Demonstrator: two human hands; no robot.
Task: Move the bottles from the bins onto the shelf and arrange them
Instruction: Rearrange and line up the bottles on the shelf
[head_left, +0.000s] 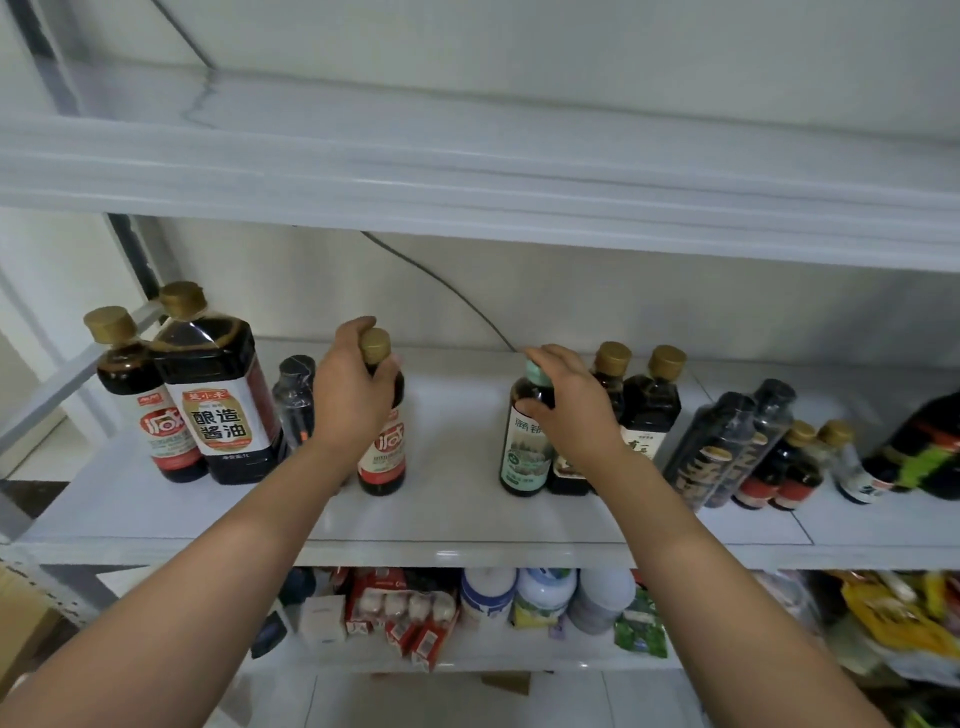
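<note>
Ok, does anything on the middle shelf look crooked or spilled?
No spills show. The two clear-wrapped dark bottles right of the middle appear to lean left instead of standing upright like their neighbours, though the wide lens may exaggerate that. Everything else stands upright.

White middle shelf (457, 519) carrying upright dark-liquid bottles. At its left end: a gold-capped bottle with a red label (143, 395), touching a larger square bottle with a white and gold label (218, 395); just beside these, a small dark-capped bottle (295, 400). Left of centre, a second red-labelled bottle (383, 447). Right of centre, a green-capped bottle with a green label (525, 441), with two gold-capped bottles (652, 400) close behind it. Further right: two tall dark wrapped bottles (727, 447), small red-labelled bottles (784, 467), and a large dark jug (924, 447) at the frame edge. A lower shelf (467, 660) carries white jars and packets.
</note>
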